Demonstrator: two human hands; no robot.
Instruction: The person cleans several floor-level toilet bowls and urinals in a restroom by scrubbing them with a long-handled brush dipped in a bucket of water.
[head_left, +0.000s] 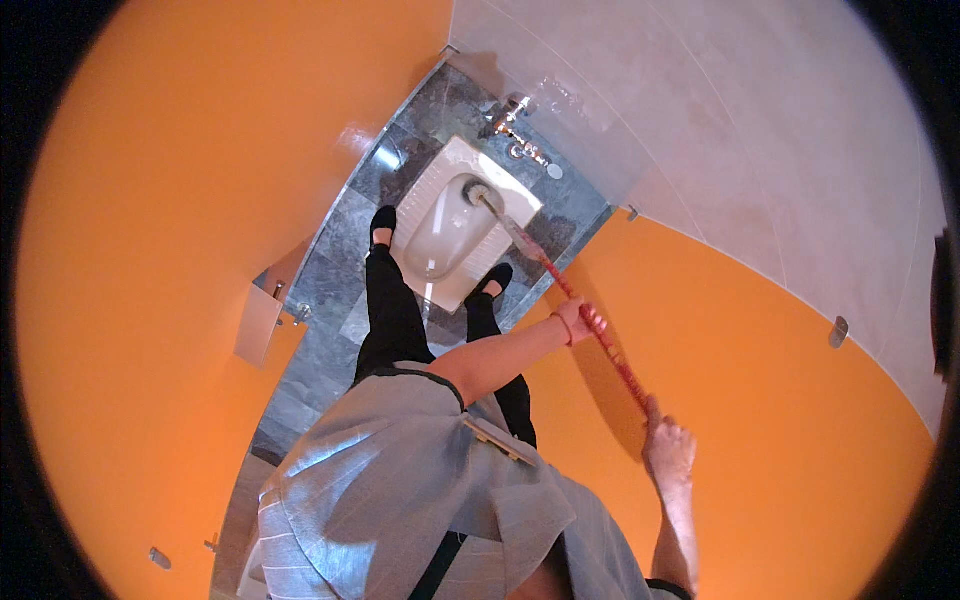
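Observation:
A long-handled toilet brush (612, 352) slants across the view, its red, patterned handle running down to a pale lower section. My left hand (579, 321), with a red band at the wrist, grips the handle partway along. Around the handle's top end, farther right, my right hand (671, 450) is closed. The round brush head (477, 193) sits at the drain hole of a white ceramic squat toilet (450, 296). Part of that hole is hidden behind the bristles. My black shoes stand on either side of the toilet.
Orange partition panels (187, 150) rise on the left, and another orange panel (720, 360) stands close by my hands. Chrome flush pipework (517, 135) sits behind the toilet by the pale wall (675, 97). A paper-holder-like box (259, 326) juts out at left. Grey tiles (337, 240) cover the floor.

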